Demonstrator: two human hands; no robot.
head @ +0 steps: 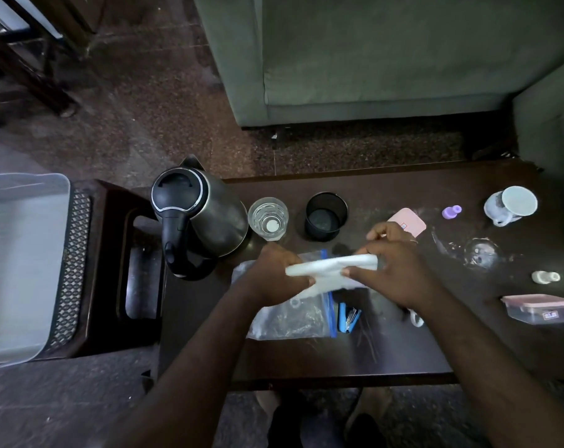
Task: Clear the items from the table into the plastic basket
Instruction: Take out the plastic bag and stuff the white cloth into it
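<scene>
Landmark: the electric kettle point(198, 218), steel-bodied with a black lid and handle, stood at the left end of the dark wooden desk point(306, 357).

- Plastic basket point(22, 266): translucent, set on a dark stool point(109, 270) left of the kettle, off the desk. Nothing can be made out inside it.
- Drinking glass point(268, 218): clear, upright, just right of the kettle.
- Black mesh cup point(326, 216): upright, right of the kettle beyond the glass.
- Pink lid point(408, 223): flat on the desk, further right of the kettle, partly hidden by a hand.
- White folded cloth point(332, 270): held above the desk, to the right of the kettle and nearer the camera. The left hand point(276, 273) is closed in a grip on its left end; the right hand point(400, 270) is closed in a grip on its right end.
- Zip bag point(290, 318): clear with a blue seal, lying on the desk beneath the cloth.
- Blue stapler point(348, 318): touching the bag's right edge.
- Purple cap point(451, 211), white mug point(510, 205) on its side, small white bottle point(545, 277) and lidded clear container point(537, 308): all at the desk's end far right of the kettle.
- Green sofa point(371, 59): on the floor beyond the kettle.
</scene>
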